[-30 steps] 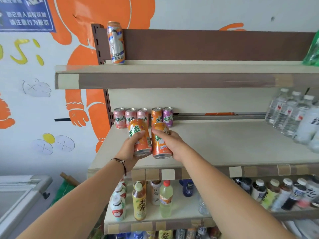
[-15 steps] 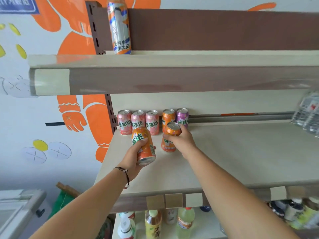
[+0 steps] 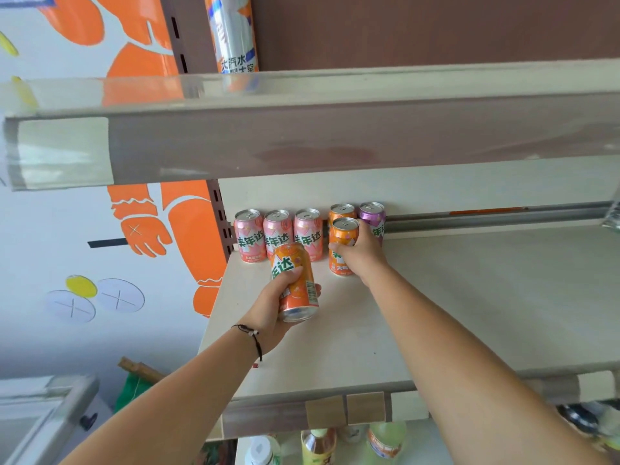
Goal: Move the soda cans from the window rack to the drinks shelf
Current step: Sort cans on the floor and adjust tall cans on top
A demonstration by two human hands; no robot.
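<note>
Hands reach in over the front edge of the cream drinks shelf (image 3: 469, 297): the left hand (image 3: 271, 310) is wrapped tight around a tilted orange soda can (image 3: 297, 280) held just above the shelf near its left edge, while the right hand (image 3: 360, 253) is closed around a second orange can (image 3: 342, 246) that stands upright on the shelf. That second can sits just in front of the row along the back edge, where three pink cans (image 3: 278, 234), another orange can (image 3: 341, 211) and a purple can (image 3: 372, 214) stand side by side. On the upper shelf (image 3: 335, 129) a tall silver-and-orange can (image 3: 233, 35) stands near the back left corner.
</note>
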